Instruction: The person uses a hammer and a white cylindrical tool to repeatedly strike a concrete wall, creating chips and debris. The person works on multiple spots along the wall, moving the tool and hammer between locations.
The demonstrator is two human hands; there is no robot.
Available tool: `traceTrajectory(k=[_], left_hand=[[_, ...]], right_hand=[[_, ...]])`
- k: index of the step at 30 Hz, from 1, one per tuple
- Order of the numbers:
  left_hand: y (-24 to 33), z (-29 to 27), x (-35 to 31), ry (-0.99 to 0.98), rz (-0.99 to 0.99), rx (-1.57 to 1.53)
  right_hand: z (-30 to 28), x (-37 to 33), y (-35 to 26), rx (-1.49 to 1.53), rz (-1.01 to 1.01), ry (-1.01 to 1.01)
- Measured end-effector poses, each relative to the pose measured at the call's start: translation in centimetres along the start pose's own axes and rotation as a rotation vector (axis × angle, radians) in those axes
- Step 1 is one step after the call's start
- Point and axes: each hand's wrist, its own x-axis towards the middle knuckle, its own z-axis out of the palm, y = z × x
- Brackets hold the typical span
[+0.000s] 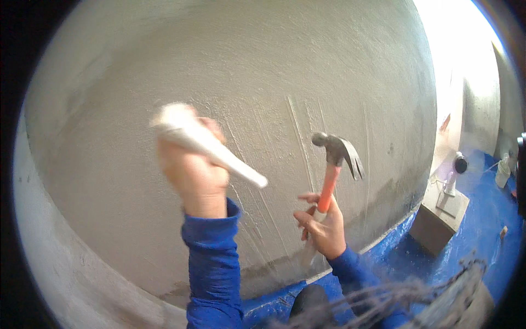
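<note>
My left hand (189, 170) is raised in front of the grey plastered wall (137, 230), its fingers wrapped round a white tapered tool (211, 145). Motion smears the tool, and its kind does not show. Its thick end is up at the left, and the narrow tip slants down to the right. Lower and to the right, my right hand (329, 230) grips a claw hammer (330, 172) by its orange and pale handle. The dark metal head points up, with the claw toward the right. Several pale streaks run down the wall behind both hands.
Blue sheeting (405, 252) covers the floor along the wall's foot. A grey block (435, 227) at the right bears a white stand with a round black head (461, 163). Farther back stands a white container (502, 171). Blurred twisted strands (378, 299) cross the lower right.
</note>
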Motion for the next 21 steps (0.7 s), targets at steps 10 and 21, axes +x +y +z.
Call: traceTrajectory(k=[10,21], left_hand=[[-1.8,-9.7,2.1,0.474,-0.414,-0.548],[-9.8,-5.0,1.2,-0.557,0.847,1.031]], right_hand=[[4.2,4.0,-1.7,0.019,-0.158,0.003],[5.3,12.0,-1.1,-0.352,-0.383,0.153]])
